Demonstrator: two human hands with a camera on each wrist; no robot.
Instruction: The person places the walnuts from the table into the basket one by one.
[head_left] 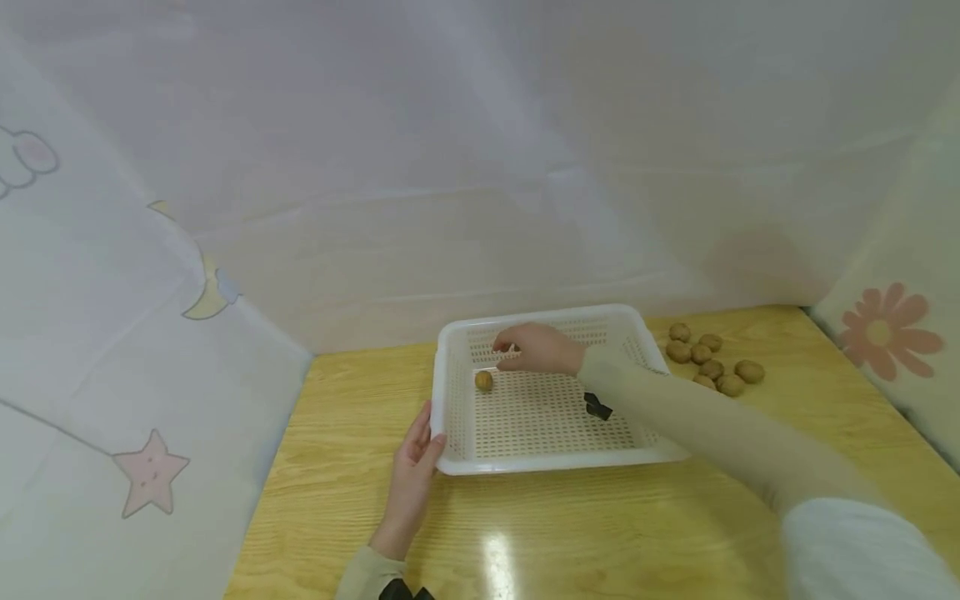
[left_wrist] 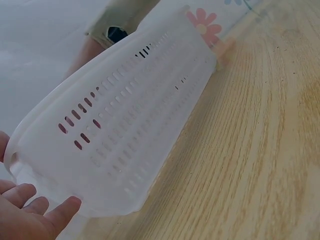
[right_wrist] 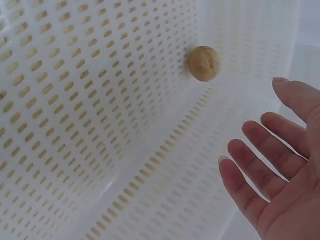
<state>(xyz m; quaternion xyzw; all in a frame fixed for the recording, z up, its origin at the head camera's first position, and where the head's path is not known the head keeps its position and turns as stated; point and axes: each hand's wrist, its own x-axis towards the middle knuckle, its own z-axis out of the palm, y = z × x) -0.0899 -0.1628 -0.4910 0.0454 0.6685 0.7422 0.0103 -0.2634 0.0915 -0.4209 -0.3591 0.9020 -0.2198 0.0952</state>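
White basket point(head_left: 540, 463) | left hand point(head_left: 415, 467) clamped on its left end | right hand point(head_left: 542, 347) grip apart, empty; walnuts point(head_left: 701, 353) rightward

Left hand point(head_left: 414, 473) grips the white basket point(head_left: 555, 463) at its near left corner, thumb on the rim! Right hand point(head_left: 542, 348) hovers over the basket, fingers curved, near a lone walnut point(head_left: 483, 381) inside, and more walnuts point(head_left: 701, 354) sit bunched on the wooden table point(head_left: 360, 400), off to the right.
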